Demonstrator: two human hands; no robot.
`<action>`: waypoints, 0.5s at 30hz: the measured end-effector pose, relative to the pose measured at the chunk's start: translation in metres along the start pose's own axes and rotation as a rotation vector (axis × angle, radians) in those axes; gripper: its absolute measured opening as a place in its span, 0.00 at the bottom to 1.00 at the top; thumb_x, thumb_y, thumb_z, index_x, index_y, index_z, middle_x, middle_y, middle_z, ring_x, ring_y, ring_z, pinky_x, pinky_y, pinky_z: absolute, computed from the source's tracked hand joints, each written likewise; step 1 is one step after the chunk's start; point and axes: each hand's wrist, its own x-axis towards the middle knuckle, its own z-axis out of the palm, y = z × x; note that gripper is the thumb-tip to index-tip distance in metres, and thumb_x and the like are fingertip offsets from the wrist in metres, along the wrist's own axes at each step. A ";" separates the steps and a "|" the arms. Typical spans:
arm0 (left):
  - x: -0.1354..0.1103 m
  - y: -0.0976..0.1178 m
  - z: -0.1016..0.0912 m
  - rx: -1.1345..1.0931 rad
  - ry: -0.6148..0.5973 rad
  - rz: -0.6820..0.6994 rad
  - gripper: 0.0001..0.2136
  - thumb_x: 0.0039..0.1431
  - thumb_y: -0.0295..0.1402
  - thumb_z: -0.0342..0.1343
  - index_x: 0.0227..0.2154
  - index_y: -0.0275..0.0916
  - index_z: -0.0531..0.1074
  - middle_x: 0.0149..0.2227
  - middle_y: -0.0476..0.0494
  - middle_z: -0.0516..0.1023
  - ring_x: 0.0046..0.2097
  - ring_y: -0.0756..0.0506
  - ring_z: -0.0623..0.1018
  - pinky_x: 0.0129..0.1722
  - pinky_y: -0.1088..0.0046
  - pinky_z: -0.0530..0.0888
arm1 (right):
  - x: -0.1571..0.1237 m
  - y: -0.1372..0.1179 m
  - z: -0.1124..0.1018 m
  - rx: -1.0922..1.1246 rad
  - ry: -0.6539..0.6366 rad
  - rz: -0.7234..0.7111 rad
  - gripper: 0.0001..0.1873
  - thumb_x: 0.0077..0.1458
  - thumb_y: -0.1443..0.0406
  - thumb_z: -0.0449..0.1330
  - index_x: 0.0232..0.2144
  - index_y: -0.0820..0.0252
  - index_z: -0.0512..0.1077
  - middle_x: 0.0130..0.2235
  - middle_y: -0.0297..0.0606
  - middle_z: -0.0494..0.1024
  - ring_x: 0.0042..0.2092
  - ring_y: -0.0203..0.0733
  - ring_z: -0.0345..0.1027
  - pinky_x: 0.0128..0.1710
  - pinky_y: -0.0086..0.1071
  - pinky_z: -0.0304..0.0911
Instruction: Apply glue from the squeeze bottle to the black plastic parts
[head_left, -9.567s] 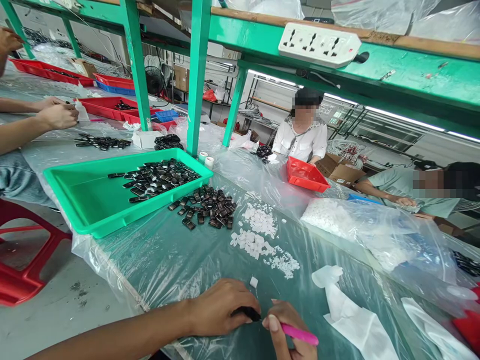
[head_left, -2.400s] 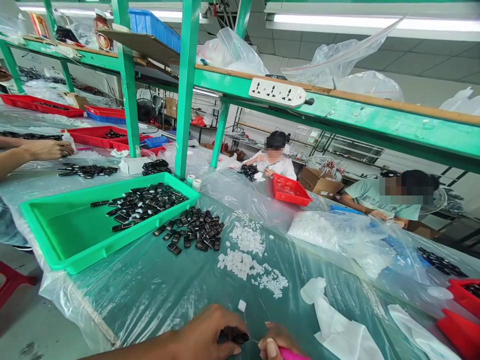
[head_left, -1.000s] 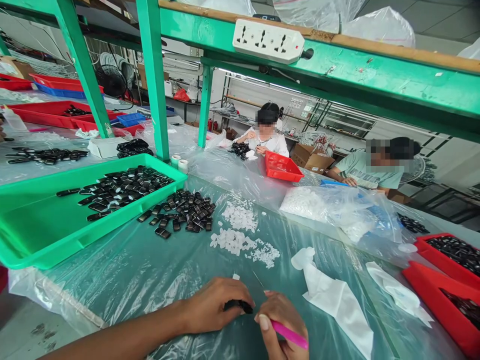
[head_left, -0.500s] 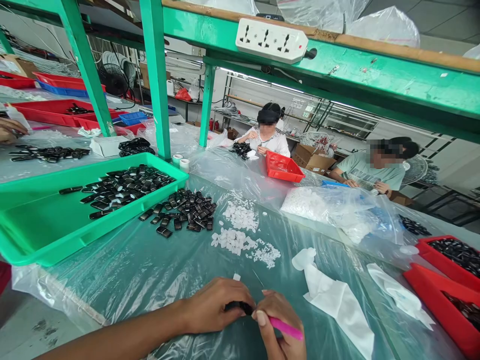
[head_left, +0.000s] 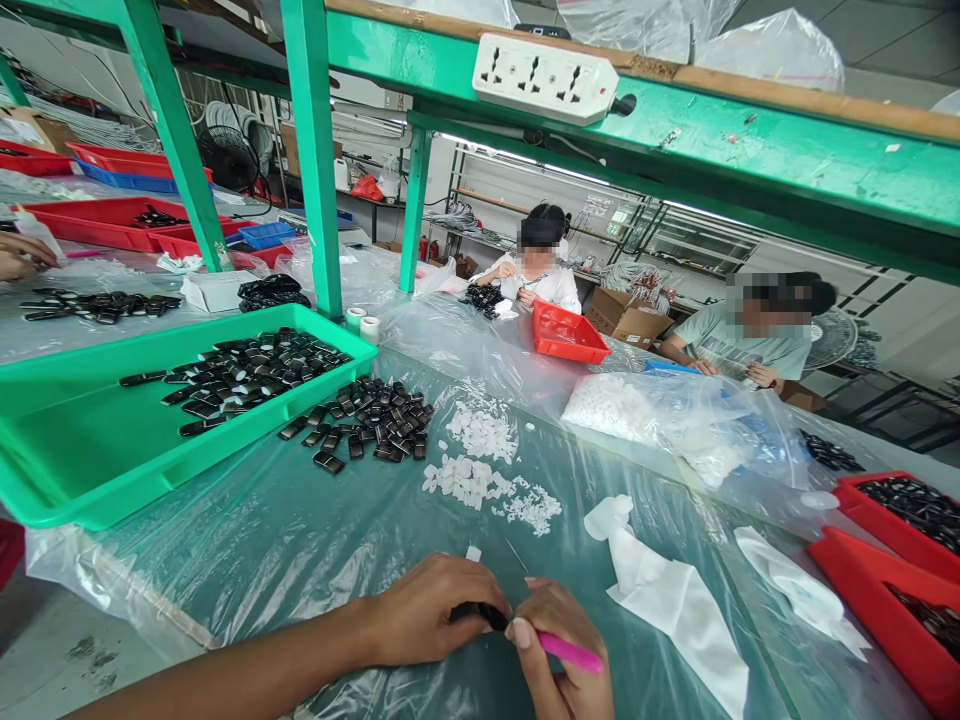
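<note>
My left hand [head_left: 439, 612] is closed around a small black plastic part [head_left: 480, 612], mostly hidden by the fingers. Close against it, my right hand [head_left: 559, 640] pinches a tool with a pink handle [head_left: 570, 653]; its tip is hidden at the black part, so its kind does not show. A small white piece [head_left: 473, 553] lies just beyond my left hand. Farther out on the plastic-covered table are piles of small white pieces [head_left: 465, 482] and a heap of glossy black parts [head_left: 382, 420].
A green tray [head_left: 82, 495] with many black parts stands at left. White cloths [head_left: 675, 590] and red bins [head_left: 877, 580] lie to the right, with a bag of white pieces [head_left: 615, 405] behind. A green shelf beam [head_left: 712, 120] crosses overhead. Two co-workers sit opposite; another person's hand shows at far left.
The pink handle has shifted very slightly left and up in my right hand. Both hands otherwise stay in place, holding the same things.
</note>
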 end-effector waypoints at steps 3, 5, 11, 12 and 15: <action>0.000 -0.001 0.001 -0.005 0.003 -0.001 0.12 0.58 0.25 0.48 0.41 0.42 0.71 0.39 0.45 0.76 0.40 0.46 0.75 0.40 0.75 0.70 | 0.000 -0.002 -0.001 0.025 -0.019 0.032 0.10 0.56 0.69 0.51 0.24 0.56 0.67 0.21 0.31 0.68 0.25 0.36 0.63 0.38 0.37 0.61; 0.000 -0.001 0.002 -0.011 0.003 -0.004 0.12 0.58 0.26 0.48 0.41 0.42 0.71 0.39 0.45 0.76 0.40 0.46 0.75 0.40 0.75 0.71 | 0.000 -0.002 0.000 0.028 -0.018 0.049 0.11 0.56 0.69 0.51 0.24 0.56 0.67 0.21 0.31 0.67 0.25 0.36 0.63 0.38 0.38 0.61; 0.000 -0.001 0.002 -0.002 0.003 -0.003 0.12 0.59 0.27 0.47 0.41 0.43 0.72 0.38 0.45 0.77 0.40 0.45 0.75 0.40 0.74 0.71 | 0.000 -0.002 -0.003 -0.064 0.011 -0.028 0.11 0.55 0.69 0.51 0.22 0.56 0.65 0.19 0.31 0.66 0.22 0.35 0.61 0.36 0.37 0.64; 0.000 -0.001 0.002 0.002 0.005 0.001 0.12 0.58 0.27 0.48 0.41 0.42 0.72 0.38 0.44 0.77 0.40 0.45 0.75 0.40 0.73 0.71 | 0.001 -0.002 -0.005 -0.088 -0.015 -0.060 0.11 0.54 0.70 0.51 0.22 0.57 0.64 0.19 0.31 0.66 0.22 0.35 0.62 0.36 0.37 0.64; 0.000 -0.002 0.002 0.008 0.009 0.007 0.11 0.58 0.27 0.48 0.41 0.42 0.72 0.39 0.44 0.76 0.40 0.45 0.75 0.40 0.74 0.71 | 0.003 -0.002 -0.009 -0.148 -0.082 -0.127 0.10 0.53 0.72 0.53 0.22 0.57 0.64 0.20 0.31 0.67 0.23 0.35 0.63 0.36 0.38 0.64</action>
